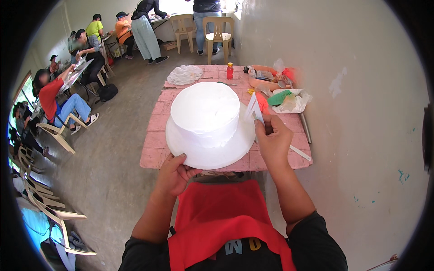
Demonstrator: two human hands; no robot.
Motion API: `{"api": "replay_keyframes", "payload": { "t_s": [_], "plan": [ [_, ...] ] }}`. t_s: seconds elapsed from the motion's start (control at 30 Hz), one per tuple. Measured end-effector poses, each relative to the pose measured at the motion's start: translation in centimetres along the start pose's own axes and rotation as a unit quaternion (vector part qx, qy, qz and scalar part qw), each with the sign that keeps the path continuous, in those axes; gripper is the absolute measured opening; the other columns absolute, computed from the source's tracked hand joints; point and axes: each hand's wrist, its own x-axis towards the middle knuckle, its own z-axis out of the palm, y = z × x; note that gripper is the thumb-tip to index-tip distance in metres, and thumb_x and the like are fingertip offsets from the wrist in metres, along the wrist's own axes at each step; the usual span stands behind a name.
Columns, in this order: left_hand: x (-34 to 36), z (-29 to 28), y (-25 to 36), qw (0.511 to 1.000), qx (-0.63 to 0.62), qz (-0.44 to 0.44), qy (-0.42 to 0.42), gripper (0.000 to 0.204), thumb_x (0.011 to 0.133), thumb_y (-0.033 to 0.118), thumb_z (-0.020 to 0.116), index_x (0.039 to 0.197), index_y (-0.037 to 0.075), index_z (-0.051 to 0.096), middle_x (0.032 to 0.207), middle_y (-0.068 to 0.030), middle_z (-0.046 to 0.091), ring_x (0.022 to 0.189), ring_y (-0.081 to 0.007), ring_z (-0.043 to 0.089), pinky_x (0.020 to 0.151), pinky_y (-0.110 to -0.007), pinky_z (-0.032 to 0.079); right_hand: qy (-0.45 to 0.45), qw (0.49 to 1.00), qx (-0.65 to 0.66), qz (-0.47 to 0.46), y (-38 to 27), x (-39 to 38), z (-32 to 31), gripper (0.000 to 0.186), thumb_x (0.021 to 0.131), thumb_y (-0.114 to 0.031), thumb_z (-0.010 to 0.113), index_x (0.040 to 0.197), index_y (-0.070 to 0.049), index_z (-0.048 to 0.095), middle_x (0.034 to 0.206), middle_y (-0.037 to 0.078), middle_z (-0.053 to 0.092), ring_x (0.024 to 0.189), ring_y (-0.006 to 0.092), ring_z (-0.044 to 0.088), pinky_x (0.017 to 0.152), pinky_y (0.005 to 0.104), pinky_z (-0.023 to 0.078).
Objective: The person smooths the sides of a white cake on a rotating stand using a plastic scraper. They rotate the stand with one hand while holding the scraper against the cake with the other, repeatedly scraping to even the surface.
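Note:
A round cake covered in white icing [204,110] stands on a wide white round board [190,156]. My left hand [178,174] grips the board's near-left edge, thumb on top and fingers beneath. Beside the board's right side, my right hand [274,135] is closed on a white triangular scraper [253,106], held upright near the cake but apart from it. A long thin white tool [299,152] lies on the pink table top [151,144] to the right, partly hidden by my hand and the board.
At the back stand a small red bottle [229,71], crumpled white paper [184,75] and trays with bags and coloured items [285,101]. A metal cylinder [305,127] lies along the right edge, near the wall [366,113]. Several people [52,92] sit or stand at tables left and behind, with plastic chairs [58,135].

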Motion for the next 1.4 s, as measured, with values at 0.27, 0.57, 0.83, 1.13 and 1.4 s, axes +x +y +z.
{"api": "replay_keyframes", "payload": {
  "t_s": [0.27,0.57,0.83,1.13,1.4],
  "plan": [
    [-0.2,-0.2,-0.1,1.0,0.004,-0.008,-0.01,0.045,0.093,0.012,0.045,0.135,0.002,0.033,0.119,-0.0138,0.055,0.097,-0.0232,0.063,0.078,-0.038,0.06,-0.017,0.999,-0.032,-0.021,0.0,-0.1,0.0,0.009,0.077,-0.002,0.068,0.085,0.002,0.065,0.069,0.011,0.064,0.056,0.0138,0.059,0.054,0.028,0.047],
    [-0.3,-0.3,-0.2,1.0,-0.004,-0.005,-0.009,0.045,0.093,0.01,0.045,0.135,0.002,0.032,0.12,-0.0143,0.055,0.101,-0.024,0.062,0.079,-0.038,0.06,-0.006,0.998,-0.037,-0.057,0.1,-0.7,0.5,0.011,0.077,-0.001,0.068,0.087,0.001,0.065,0.069,0.012,0.064,0.055,0.0169,0.06,0.054,0.0289,0.048],
    [-0.3,-0.5,-0.6,1.0,-0.017,0.0,-0.023,0.045,0.093,0.01,0.045,0.135,0.002,0.032,0.121,-0.0147,0.055,0.101,-0.0249,0.062,0.08,-0.039,0.06,-0.003,0.996,-0.05,-0.069,-0.1,-1.1,0.4,0.011,0.076,-0.001,0.068,0.087,0.001,0.066,0.07,0.011,0.064,0.054,0.0164,0.059,0.052,0.0282,0.047],
    [-0.5,-0.4,-0.6,1.0,-0.008,-0.005,-0.028,0.045,0.092,0.011,0.046,0.135,0.002,0.032,0.12,-0.015,0.055,0.097,-0.0243,0.063,0.076,-0.037,0.061,-0.009,0.996,-0.059,-0.071,-0.1,-1.2,0.5,0.012,0.076,-0.001,0.069,0.088,0.001,0.066,0.07,0.011,0.064,0.053,0.0159,0.058,0.051,0.0281,0.046],
    [-0.6,-0.2,-0.7,1.0,-0.021,-0.006,-0.005,0.046,0.092,0.009,0.047,0.135,0.004,0.032,0.119,-0.0133,0.056,0.094,-0.0221,0.064,0.071,-0.033,0.061,-0.015,0.994,-0.065,-0.081,-0.2,-1.5,0.5,0.012,0.075,-0.001,0.07,0.086,0.001,0.066,0.069,0.011,0.063,0.054,0.0179,0.058,0.051,0.0294,0.046]
  ]
}}
